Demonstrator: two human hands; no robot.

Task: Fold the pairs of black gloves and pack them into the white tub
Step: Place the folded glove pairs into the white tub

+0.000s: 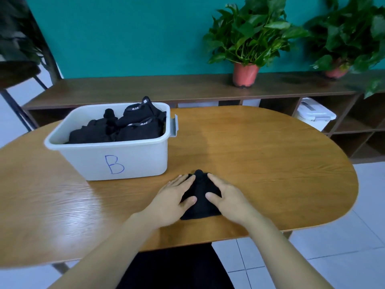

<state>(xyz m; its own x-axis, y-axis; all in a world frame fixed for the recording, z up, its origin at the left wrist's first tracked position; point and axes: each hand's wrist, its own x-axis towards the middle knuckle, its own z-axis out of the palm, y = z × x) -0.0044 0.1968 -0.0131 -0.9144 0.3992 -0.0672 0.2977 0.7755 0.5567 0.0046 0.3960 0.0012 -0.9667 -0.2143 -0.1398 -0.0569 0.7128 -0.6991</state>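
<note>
**Glove bundle held flat under both palms, near side of table**

My left hand [174,198] and right hand [228,195] lie flat on one bundle of black gloves [201,209], one hand on each side. The fingers are straight and point away from me, and both thumbs rest on top of the fabric. The grip is released on both sides: I press down and clasp nothing.

The bundle lies on the table [270,163], close to its near edge. A rounded tip shows at the bundle's far end, between my fingertips.

The white tub [145,157] stands just beside the bundle, to the far left. A blue letter B is written on its near wall. Several folded black gloves [127,130] lie inside, reaching about to the rim.

Behind the table a low wooden shelf [145,88] carries a potted plant [245,38], with a second plant [343,38] to its right.
</note>
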